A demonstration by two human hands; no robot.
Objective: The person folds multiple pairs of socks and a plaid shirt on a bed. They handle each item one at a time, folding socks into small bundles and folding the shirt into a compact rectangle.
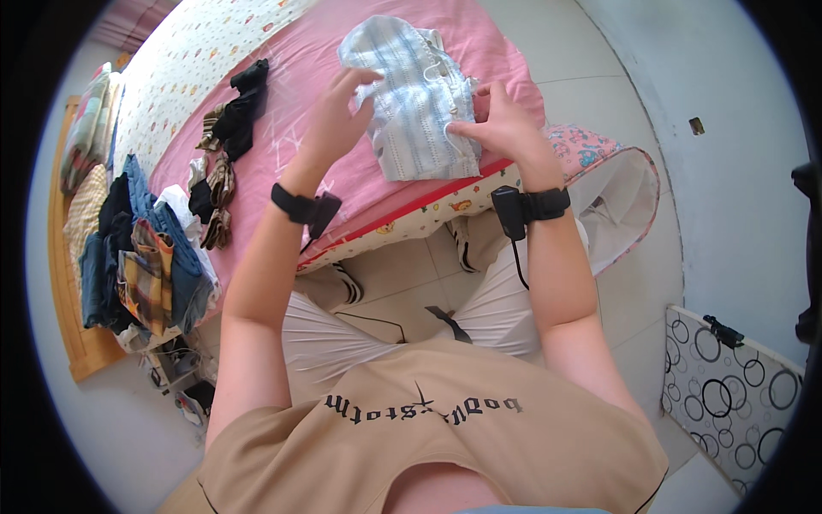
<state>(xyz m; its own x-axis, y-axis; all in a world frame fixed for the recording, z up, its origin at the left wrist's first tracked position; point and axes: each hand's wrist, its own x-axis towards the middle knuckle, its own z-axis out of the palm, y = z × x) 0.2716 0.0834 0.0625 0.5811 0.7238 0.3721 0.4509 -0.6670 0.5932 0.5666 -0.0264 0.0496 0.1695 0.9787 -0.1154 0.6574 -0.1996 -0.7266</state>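
Note:
A light blue and white striped knit garment [411,107], with a drawstring-like cord and buttons or similar small trims, lies folded on the pink bed sheet [300,137]. My left hand [341,118] hovers at its left edge, fingers spread and curved, holding nothing. At the right edge is my right hand [503,127], thumb and forefinger apart, the thumb touching the garment's side. Its other fingers are partly hidden behind the thumb and palm. Both wrists wear black straps with small black boxes.
Dark and striped socks [235,116] lie on the bed to the left. Beyond them are piled jeans and plaid clothes [154,265] by a wooden headboard [64,300]. A pink patterned fabric bin [629,206] stands at the right, near the wall. A circle-patterned panel [719,385] is at lower right.

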